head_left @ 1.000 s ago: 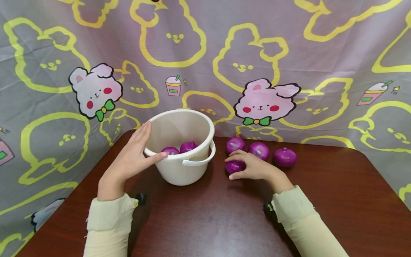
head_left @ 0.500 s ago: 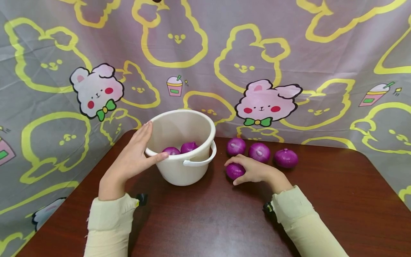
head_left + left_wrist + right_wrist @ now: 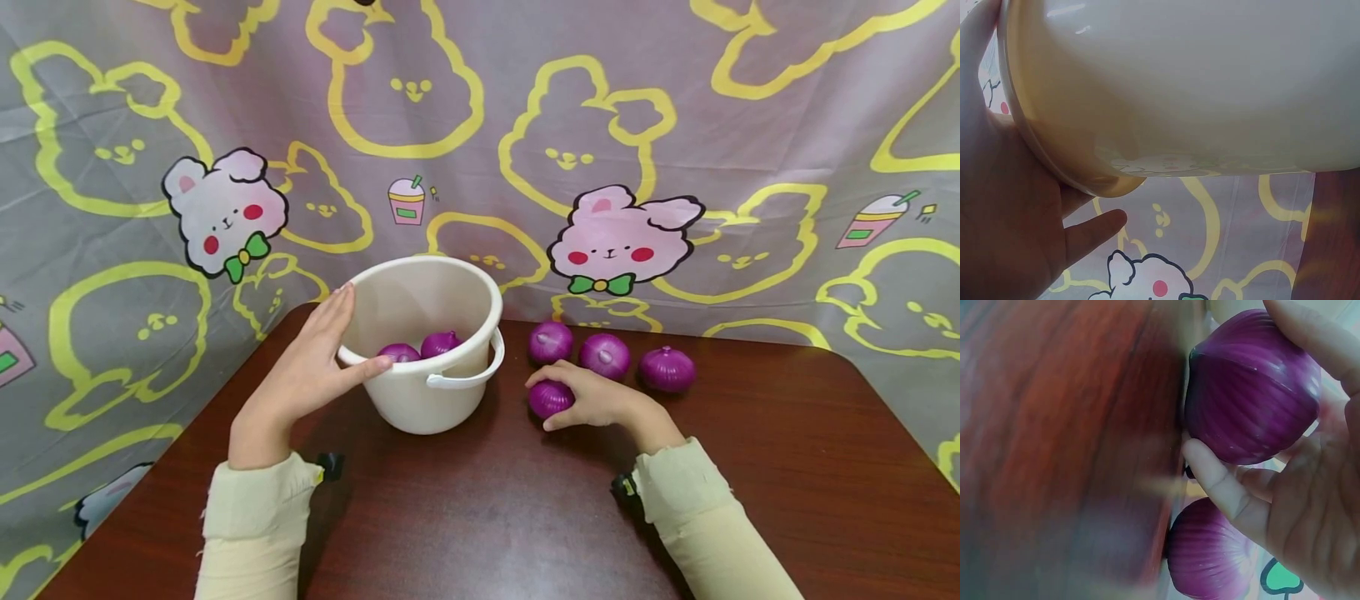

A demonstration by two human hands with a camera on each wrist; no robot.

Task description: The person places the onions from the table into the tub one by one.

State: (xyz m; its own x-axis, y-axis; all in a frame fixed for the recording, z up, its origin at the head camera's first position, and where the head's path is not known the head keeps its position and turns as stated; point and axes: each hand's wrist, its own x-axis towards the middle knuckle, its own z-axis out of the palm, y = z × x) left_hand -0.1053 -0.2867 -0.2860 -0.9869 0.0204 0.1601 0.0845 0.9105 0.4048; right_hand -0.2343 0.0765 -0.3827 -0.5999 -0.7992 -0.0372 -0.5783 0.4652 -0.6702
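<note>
My left hand [image 3: 307,358] holds the rim of a cream plastic bucket [image 3: 427,404], fingers at its left side and thumb across the front edge. The bucket stands upright with two purple onions [image 3: 441,342] inside. In the left wrist view the bucket's wall [image 3: 1210,81] fills most of the picture. To the right of the bucket, my right hand [image 3: 596,398] grips a purple onion [image 3: 549,400] low over the table, thumb on the near side and fingers on the far side. The right wrist view shows this onion [image 3: 1254,394] between thumb and fingers.
Behind the right hand, three more purple onions sit in a row: left onion [image 3: 551,342], middle onion [image 3: 604,357] and right onion [image 3: 667,369]. The bucket's white handle [image 3: 465,381] hangs at its front right. A patterned cloth [image 3: 465,183] rises behind the dark wooden table [image 3: 480,517].
The right hand's thumb and fingers have shifted slightly toward the near side around the onion. The left hand and bucket have stayed in place.
</note>
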